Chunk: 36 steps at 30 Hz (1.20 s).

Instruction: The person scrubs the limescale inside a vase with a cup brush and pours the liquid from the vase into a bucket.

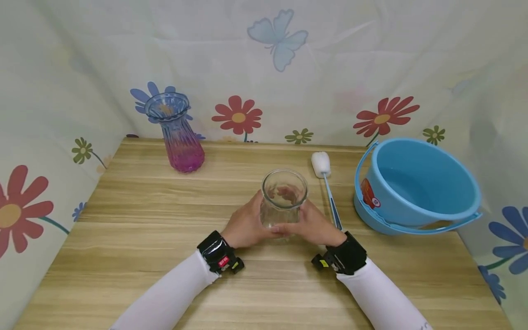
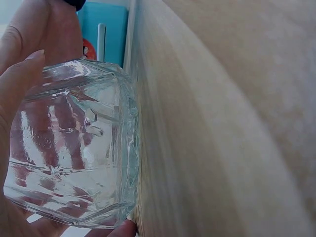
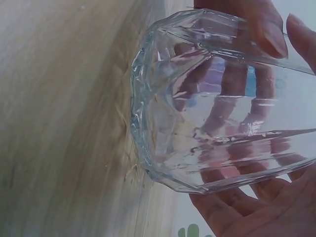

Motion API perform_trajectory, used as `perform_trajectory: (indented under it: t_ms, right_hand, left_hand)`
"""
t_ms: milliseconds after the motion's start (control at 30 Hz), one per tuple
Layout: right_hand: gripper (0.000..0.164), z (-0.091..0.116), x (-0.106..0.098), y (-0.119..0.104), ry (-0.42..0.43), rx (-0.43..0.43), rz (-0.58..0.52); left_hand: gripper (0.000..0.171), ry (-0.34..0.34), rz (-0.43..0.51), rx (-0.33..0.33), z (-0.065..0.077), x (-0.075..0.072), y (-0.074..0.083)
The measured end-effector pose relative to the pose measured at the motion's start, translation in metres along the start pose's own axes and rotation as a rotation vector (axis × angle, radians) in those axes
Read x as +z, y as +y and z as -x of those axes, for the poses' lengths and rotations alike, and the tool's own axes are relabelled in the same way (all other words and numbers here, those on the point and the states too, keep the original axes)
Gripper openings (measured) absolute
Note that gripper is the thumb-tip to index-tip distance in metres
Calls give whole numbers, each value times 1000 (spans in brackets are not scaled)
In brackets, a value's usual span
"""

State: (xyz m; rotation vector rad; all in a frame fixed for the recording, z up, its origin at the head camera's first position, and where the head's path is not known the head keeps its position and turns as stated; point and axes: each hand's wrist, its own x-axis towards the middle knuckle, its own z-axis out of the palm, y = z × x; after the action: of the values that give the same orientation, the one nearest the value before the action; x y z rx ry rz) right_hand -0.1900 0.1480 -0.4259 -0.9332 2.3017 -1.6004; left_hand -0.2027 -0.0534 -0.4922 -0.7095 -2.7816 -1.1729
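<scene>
Between both hands is a clear glass vase (image 1: 281, 214) with a round, thick rim and faceted sides. My left hand (image 1: 246, 224) grips its left side, the thumb lying along the near face. From the right, my right hand (image 1: 316, 225) holds it too, and the thumbs come together at the front in the head view. Fingers of both hands show through the glass (image 2: 69, 143) in the left wrist view. In the right wrist view the vase's faceted base (image 3: 143, 108) is right at the wooden tabletop. The vase stands upright with its mouth up.
A sponge-headed brush (image 1: 321, 165) with a blue and white handle lies just right of the vase. Farther right stands a light blue bucket (image 1: 381, 190), its handle lowered. At the back left is a blue-to-pink ribbed vase (image 1: 183, 144). A flowered curtain (image 1: 198, 46) borders the wooden table (image 1: 136, 206).
</scene>
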Motion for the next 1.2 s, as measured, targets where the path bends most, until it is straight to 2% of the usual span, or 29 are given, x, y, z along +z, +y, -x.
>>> perform_trajectory:
  t_ms: [333, 567, 667, 800, 933, 1200]
  right_hand:
    - [83, 2, -2, -2, 5, 36, 30]
    - [82, 4, -3, -2, -5, 28, 14]
    - [82, 4, -5, 10, -8, 31, 10]
    - [83, 4, -5, 12, -4, 33, 14]
    - [83, 4, -4, 1, 12, 51, 33]
    - [83, -1, 1, 4, 22, 43, 28]
  left_hand:
    - [113, -8, 8, 18, -1, 1, 1]
    - [114, -27, 14, 18, -1, 0, 5]
    - [114, -35, 14, 13, -1, 0, 6]
    - [114, -35, 18, 13, -2, 0, 6]
    - [112, -35, 30, 12, -2, 0, 5]
    - [111, -30, 74, 22, 1, -3, 0]
